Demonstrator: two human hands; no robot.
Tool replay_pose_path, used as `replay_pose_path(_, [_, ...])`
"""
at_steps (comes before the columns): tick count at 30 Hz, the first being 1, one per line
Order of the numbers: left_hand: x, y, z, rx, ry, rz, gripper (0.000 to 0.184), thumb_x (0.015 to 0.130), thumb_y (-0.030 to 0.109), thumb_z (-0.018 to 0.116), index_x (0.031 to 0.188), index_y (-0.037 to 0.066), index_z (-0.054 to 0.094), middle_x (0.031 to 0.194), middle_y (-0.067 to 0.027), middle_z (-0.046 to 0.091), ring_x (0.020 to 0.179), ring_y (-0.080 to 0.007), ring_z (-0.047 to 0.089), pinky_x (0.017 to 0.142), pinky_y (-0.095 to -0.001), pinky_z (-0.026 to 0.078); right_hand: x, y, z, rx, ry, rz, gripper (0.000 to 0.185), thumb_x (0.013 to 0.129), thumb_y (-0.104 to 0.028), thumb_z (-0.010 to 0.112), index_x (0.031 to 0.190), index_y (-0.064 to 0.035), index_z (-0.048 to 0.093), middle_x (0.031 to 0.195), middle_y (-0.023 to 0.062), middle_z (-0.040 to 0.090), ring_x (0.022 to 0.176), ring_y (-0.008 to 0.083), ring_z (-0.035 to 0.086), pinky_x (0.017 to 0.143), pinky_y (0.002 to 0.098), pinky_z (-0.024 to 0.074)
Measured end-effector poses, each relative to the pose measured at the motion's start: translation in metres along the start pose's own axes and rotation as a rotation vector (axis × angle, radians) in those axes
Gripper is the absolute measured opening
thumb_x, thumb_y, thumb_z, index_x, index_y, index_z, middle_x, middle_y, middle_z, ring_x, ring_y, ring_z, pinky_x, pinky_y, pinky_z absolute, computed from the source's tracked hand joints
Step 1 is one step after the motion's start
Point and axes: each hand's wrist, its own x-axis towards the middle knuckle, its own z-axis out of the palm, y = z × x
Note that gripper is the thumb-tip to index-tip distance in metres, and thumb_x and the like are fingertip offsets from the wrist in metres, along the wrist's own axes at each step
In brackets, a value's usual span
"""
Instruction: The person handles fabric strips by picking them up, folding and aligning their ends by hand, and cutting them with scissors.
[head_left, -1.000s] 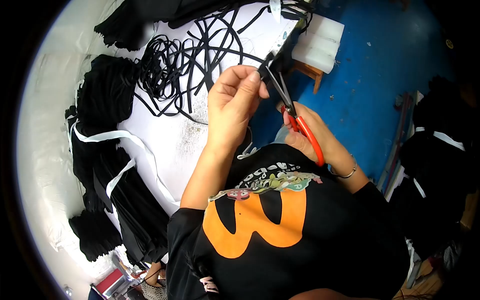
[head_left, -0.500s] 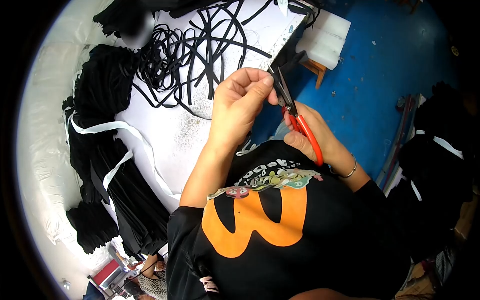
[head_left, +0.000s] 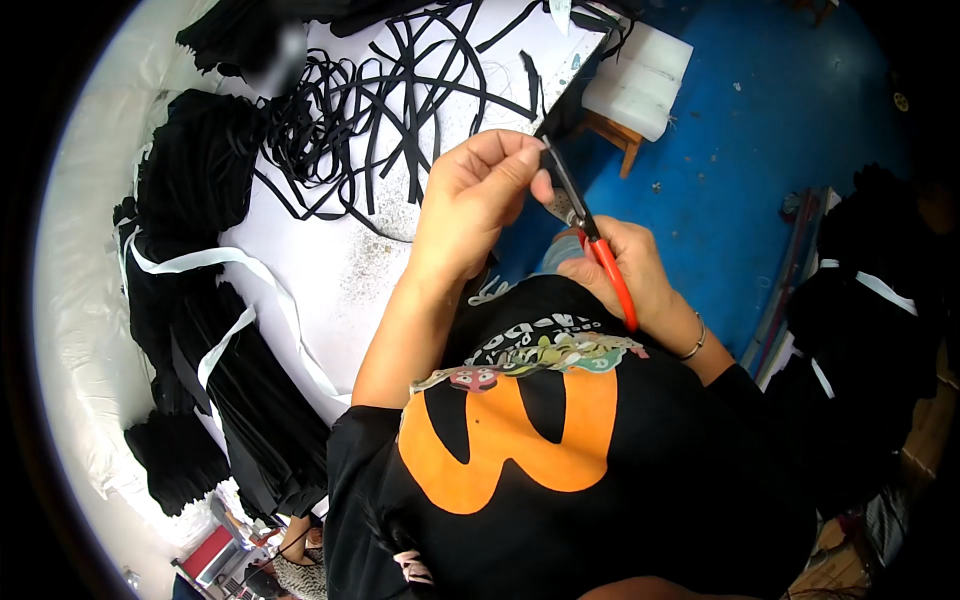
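Observation:
My left hand [head_left: 480,190] is raised over the table's corner, thumb and forefinger pinched together. A dark bit of what looks like black strip shows at its fingertips, mostly hidden. My right hand [head_left: 630,265] grips red-handled scissors [head_left: 612,280]. Their blades are closed together, with the tips touching or just beside the left fingertips. Just beyond the left hand, a short black strip [head_left: 530,78] with a thin tail appears over the table edge; I cannot tell whether it is still joined to what the fingers pinch.
Tangled black strips [head_left: 330,120] cover the far part of the white table [head_left: 330,255]. Piled black fabric [head_left: 205,160] and a pale ribbon [head_left: 265,270] lie at left. A wooden stool [head_left: 620,135] with a white top stands past the corner. Another person's arm [head_left: 297,538] shows lower left.
The scissor blades, apart before, have come together. Dark fabric seen beyond the fingertips is gone from there, and a short black strip now shows over the table edge.

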Motion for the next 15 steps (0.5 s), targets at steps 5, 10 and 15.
replay_pose_path(5, [-0.001, 0.005, -0.017, -0.053, 0.012, 0.109, 0.027, 0.095, 0.012, 0.052, 0.114, -0.006, 0.057, 0.078, -0.0053, 0.063, 0.050, -0.0020, 0.030, 0.045, -0.0168, 0.022, 0.024, 0.004, 0.000, 0.065, 0.177, 0.051, 0.047, 0.077, -0.039, 0.077, 0.067, -0.0014, 0.051, 0.051, 0.0068, 0.043, 0.046, 0.0145, 0.037, 0.044, 0.0309, 0.0356])
replay_pose_path(10, [-0.010, 0.024, -0.034, 0.029, 0.132, 0.180, 0.036, 0.091, 0.013, 0.057, 0.122, -0.004, 0.051, 0.081, -0.0076, 0.065, 0.053, -0.0013, 0.034, 0.047, -0.0156, 0.026, 0.078, 0.009, -0.013, -0.320, 0.143, 0.044, 0.052, 0.080, -0.043, 0.072, 0.062, -0.0018, 0.047, 0.050, 0.0136, 0.047, 0.044, 0.0267, 0.044, 0.046, 0.0374, 0.0374])
replay_pose_path(15, [-0.014, 0.031, -0.055, 0.057, 0.372, 0.298, 0.026, 0.088, 0.012, 0.063, 0.110, -0.002, 0.059, 0.082, -0.0099, 0.069, 0.054, -0.0015, 0.039, 0.048, -0.0157, 0.029, 0.137, 0.016, -0.017, -0.275, -0.035, 0.027, 0.050, 0.082, -0.042, 0.070, 0.070, 0.0006, 0.047, 0.056, 0.0160, 0.047, 0.049, 0.0284, 0.042, 0.051, 0.0371, 0.0396])
